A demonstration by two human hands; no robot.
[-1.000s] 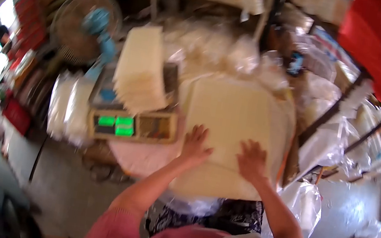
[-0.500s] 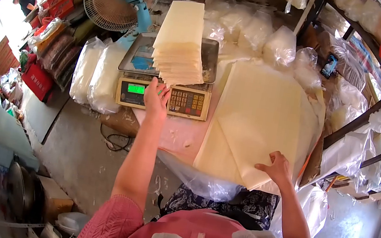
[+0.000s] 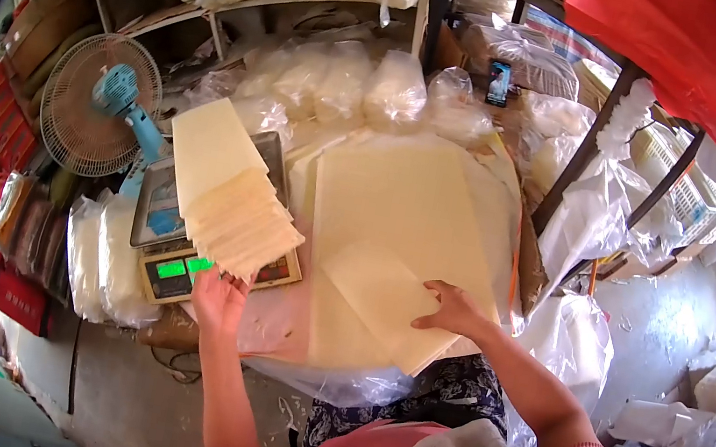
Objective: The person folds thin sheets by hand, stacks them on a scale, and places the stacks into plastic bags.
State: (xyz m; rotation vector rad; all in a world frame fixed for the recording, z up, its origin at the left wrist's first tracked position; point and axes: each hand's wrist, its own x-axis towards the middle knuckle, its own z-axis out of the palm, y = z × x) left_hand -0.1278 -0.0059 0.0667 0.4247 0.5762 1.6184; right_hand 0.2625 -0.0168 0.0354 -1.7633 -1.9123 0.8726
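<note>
A fanned stack of thin cream sheets (image 3: 229, 174) lies aslant over the scale (image 3: 163, 274), its near end hanging across the keypad. My left hand (image 3: 220, 297) pinches that near end, with the fingertips partly hidden beneath it. Green digits glow on the scale's display beside the hand. To the right, large cream sheets (image 3: 401, 193) lie flat, and a smaller sheet piece (image 3: 379, 298) slants across their near part. My right hand (image 3: 454, 313) rests at the right side of this slanted piece, thumb and forefinger apart.
A blue fan (image 3: 103, 105) stands behind the scale, and filled plastic packs (image 3: 110, 263) sit left of it. Clear bags of pale goods (image 3: 343, 84) line the back of the table. A phone (image 3: 498, 83) stands upright at the back right, near a dark rack post (image 3: 590, 149).
The view has swung right. My left hand has taken hold of the stack's near end, which has come toward me over the keypad. My right hand stays by the slanted sheet.
</note>
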